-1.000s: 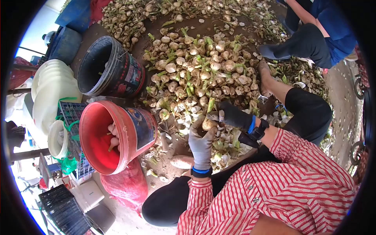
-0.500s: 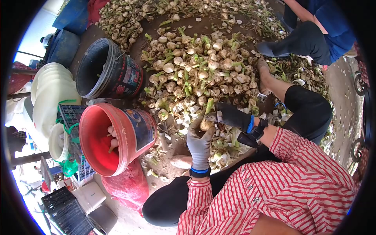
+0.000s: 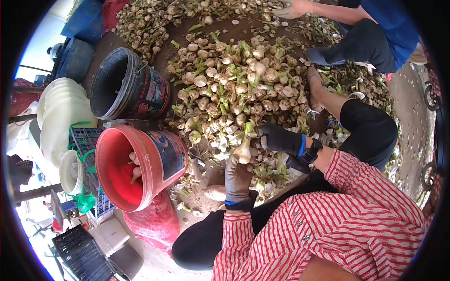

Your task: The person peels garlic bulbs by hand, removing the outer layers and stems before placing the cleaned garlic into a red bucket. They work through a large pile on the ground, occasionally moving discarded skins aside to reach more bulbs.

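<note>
My left hand (image 3: pixel 237 181), in a grey glove, is closed around the lower part of a garlic bulb (image 3: pixel 243 153). The bulb looks pale, and its cut green stem (image 3: pixel 248 129) points up and away from me. Beside the stem is my right hand (image 3: pixel 281 140) in a black glove, its fingers curled in against the stem and the bulb's side. Whatever else those fingers hold is hidden. Just beyond both hands lies a big heap of garlic bulbs (image 3: pixel 234 89) with short green stems.
A red bucket (image 3: pixel 146 187) with a few garlic bulbs (image 3: pixel 135 168) inside stands left, beside a black bucket (image 3: pixel 133 100). Below lies a red mesh sack (image 3: pixel 152 222). A co-worker's hand (image 3: pixel 295 8) reaches over the far garlic. Peelings (image 3: pixel 272 180) litter the ground by my legs.
The bulb has tipped and shows more of its pale side. My left hand has turned and lowered slightly; my right fingers have shifted. A co-worker's hand has come into view at the top.
</note>
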A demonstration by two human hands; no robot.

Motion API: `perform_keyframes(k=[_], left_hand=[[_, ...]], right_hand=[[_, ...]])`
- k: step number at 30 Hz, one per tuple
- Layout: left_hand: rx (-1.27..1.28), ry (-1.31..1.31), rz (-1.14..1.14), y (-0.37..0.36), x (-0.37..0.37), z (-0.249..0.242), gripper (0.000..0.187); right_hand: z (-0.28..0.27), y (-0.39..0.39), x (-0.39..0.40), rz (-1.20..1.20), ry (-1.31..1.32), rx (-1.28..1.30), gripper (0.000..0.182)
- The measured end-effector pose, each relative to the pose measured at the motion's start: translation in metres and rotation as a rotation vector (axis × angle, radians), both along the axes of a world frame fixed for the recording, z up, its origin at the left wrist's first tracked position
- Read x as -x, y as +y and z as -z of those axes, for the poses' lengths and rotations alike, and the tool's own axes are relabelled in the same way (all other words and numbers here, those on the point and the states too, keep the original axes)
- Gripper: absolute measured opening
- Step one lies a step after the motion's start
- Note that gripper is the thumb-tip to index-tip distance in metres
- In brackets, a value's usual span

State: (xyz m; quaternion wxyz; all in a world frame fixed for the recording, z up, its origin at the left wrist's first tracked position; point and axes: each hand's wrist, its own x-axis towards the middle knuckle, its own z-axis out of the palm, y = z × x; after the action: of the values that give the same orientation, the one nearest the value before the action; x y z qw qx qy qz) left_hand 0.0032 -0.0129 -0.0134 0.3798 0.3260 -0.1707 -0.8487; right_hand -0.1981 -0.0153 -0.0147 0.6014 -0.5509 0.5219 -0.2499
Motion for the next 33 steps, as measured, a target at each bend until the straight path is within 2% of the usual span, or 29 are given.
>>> perform_keyframes(k=[1, 3, 5, 6, 7, 8, 10, 12, 14, 15, 16, 18, 19, 20, 21, 22, 23, 25, 26, 28, 29, 30, 32, 33], left_hand=[[-0.134, 0.116, 0.007, 0.001, -0.001, 0.0, 0.05], [-0.204, 0.171, 0.01, 0.0, 0.003, -0.005, 0.048], [-0.275, 0.231, 0.008, -0.002, 0.009, -0.009, 0.048], [-0.264, 0.116, 0.008, -0.002, 0.012, -0.01, 0.048], [-0.251, 0.0, 0.008, -0.002, 0.014, -0.01, 0.049], [-0.249, -0.001, 0.008, 0.0, 0.012, -0.001, 0.049], [0.485, -0.793, 0.046, 0.005, 0.004, 0.026, 0.056], [0.758, -0.885, -0.033, 0.0, 0.026, -0.011, 0.062], [0.849, -0.864, -0.141, -0.001, 0.028, -0.026, 0.062], [0.533, -0.7, -0.051, 0.001, 0.025, -0.041, 0.065], [0.533, -0.7, -0.05, -0.001, 0.022, -0.039, 0.065], [-0.078, -0.146, -0.088, -0.004, 0.013, -0.02, 0.071], [-0.104, -0.03, 0.075, -0.006, 0.001, 0.001, 0.073], [-0.103, -0.031, 0.073, -0.006, -0.004, 0.02, 0.073], [0.144, -0.284, 0.034, -0.005, -0.007, 0.038, 0.069], [0.271, -0.402, 0.014, -0.005, -0.006, 0.037, 0.068], [0.391, -0.532, -0.011, -0.006, -0.002, 0.027, 0.066], [0.319, -0.551, 0.14, -0.008, 0.001, -0.009, 0.063], [0.283, -0.56, 0.215, -0.01, 0.0, -0.019, 0.063], [0.176, 0.064, 0.225, -0.012, -0.016, -0.007, 0.06], [0.189, 0.05, 0.214, -0.011, -0.014, -0.011, 0.058], [0.202, 0.035, 0.208, -0.011, -0.012, -0.018, 0.056], [0.329, -0.494, 0.221, -0.016, -0.004, -0.035, 0.049], [0.667, -0.748, 0.171, -0.017, -0.008, -0.012, 0.039]], right_hand=[[-0.005, 0.002, -0.002, 0.002, -0.002, 0.0, 0.027], [-0.012, 0.009, -0.013, 0.243, -0.019, 0.091, 0.033], [0.007, 0.009, -0.02, 0.312, -0.105, 0.111, 0.034], [0.016, 0.011, -0.023, 0.379, -0.191, 0.129, 0.035], [-0.001, 0.008, -0.019, 0.32, -0.238, 0.161, 0.029], [0.002, 0.008, -0.019, 0.319, -0.239, 0.163, 0.029], [0.019, 0.011, -0.019, 0.374, -0.364, 0.193, 0.025], [0.023, 0.009, -0.014, 0.285, -0.453, 0.106, 0.024], [0.004, 0.007, -0.017, 0.238, -0.254, 0.243, 0.023], [-0.002, 0.009, -0.024, 0.323, -0.469, 0.013, 0.02], [-0.001, 0.01, -0.024, 0.324, -0.469, 0.013, 0.02], [0.009, 0.01, -0.026, 0.257, 0.04, 0.258, 0.025], [0.016, 0.01, -0.031, 0.321, -0.027, 0.253, 0.029], [0.021, 0.009, -0.036, 0.319, -0.027, 0.254, 0.029], [0.024, 0.009, -0.039, 0.426, -0.093, 0.25, 0.031], [0.025, 0.009, -0.04, 0.532, -0.158, 0.246, 0.034], [0.021, 0.009, -0.039, 0.529, -0.156, 0.248, 0.034], [0.011, 0.013, -0.035, 0.392, -0.012, 0.071, 0.041], [0.013, 0.015, -0.031, 0.393, -0.012, 0.071, 0.041], [0.016, 0.017, -0.02, 0.253, -0.937, 0.059, 0.03], [-0.009, 0.019, -0.034, 0.476, -0.889, 0.018, 0.032], [-0.012, 0.017, -0.028, 0.475, -0.89, 0.018, 0.032], [-0.013, 0.014, -0.011, 0.366, -0.543, -0.085, 0.027], [-0.006, 0.013, -0.012, 0.34, -0.739, -0.061, 0.022]])
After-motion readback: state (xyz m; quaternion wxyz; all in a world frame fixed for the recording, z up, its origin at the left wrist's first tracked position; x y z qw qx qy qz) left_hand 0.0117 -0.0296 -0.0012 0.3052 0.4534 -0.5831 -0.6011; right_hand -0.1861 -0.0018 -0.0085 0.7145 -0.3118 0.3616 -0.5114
